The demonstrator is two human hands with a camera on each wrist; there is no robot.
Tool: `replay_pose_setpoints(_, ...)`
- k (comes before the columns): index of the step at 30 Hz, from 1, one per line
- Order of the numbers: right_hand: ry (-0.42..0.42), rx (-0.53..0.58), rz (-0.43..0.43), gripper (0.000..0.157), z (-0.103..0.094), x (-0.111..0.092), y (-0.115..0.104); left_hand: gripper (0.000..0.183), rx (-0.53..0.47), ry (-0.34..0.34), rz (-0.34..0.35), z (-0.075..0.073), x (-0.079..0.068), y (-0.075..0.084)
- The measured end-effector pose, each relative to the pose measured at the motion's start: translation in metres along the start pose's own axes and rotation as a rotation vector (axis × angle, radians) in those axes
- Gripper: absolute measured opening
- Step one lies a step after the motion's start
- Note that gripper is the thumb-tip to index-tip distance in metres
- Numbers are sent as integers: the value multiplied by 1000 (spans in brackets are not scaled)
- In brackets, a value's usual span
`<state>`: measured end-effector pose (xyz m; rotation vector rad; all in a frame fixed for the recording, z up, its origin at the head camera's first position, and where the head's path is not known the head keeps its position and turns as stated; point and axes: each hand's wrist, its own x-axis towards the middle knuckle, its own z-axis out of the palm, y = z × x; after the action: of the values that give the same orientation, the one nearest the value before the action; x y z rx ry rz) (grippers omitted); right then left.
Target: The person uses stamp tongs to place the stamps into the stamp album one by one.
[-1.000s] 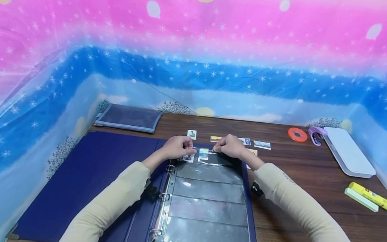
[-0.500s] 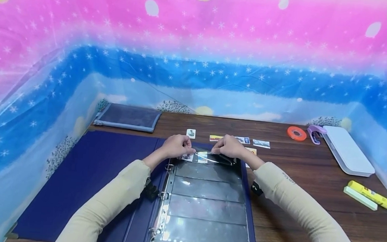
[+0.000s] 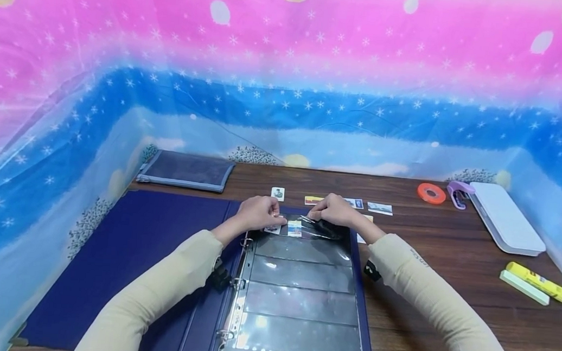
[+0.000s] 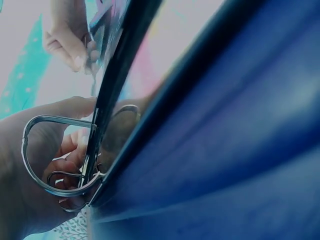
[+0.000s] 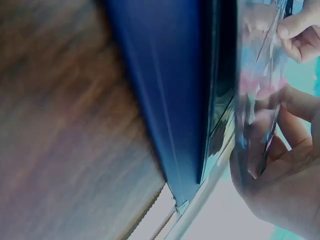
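Observation:
A clear-and-black pocket page [image 3: 301, 303] lies in an open navy ring binder [image 3: 148, 253]. At the page's top left, my left hand [image 3: 257, 213] pinches the upper edge between thumb and fingers. My right hand [image 3: 333, 209] pinches the film of the same top strip farther right, pulling it up into shiny folds; the right wrist view shows this clear film [image 5: 260, 95] between thumb and fingers. One small blue-and-white stamp [image 3: 294, 228] sits in the top pocket between the hands. Another stamp [image 3: 272, 230] shows there beneath the left fingers, partly covered.
Loose stamps lie beyond the binder, including a portrait stamp [image 3: 277, 194] and a landscape stamp [image 3: 380, 208]. A mesh zip pouch [image 3: 185, 170] is back left. On the right are orange tape [image 3: 431, 193], a purple tape dispenser [image 3: 461, 194], a white case [image 3: 508, 219] and a yellow glue stick [image 3: 538, 281].
The stamp between the hands has slid slightly lower in the top pocket. The film by the right fingers has bent and folded upward. Both hands stay at nearly the same spots.

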<state>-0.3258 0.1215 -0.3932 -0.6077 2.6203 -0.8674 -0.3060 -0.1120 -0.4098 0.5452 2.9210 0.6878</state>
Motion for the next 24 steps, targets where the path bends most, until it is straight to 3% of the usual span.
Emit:
replay_pose_setpoints(5,19,7,-4,25,1,6,-1,32,-2,0,-24,0,-1,-3)
replay_pose_setpoints(12,126,-32,3,27,-3,29,-10,31,-26,3,-13,-1,1,-5)
replay_pose_setpoints(24,207,-193,81,25,2,66,-13,30,-51,-1,-13,1,0,-3)
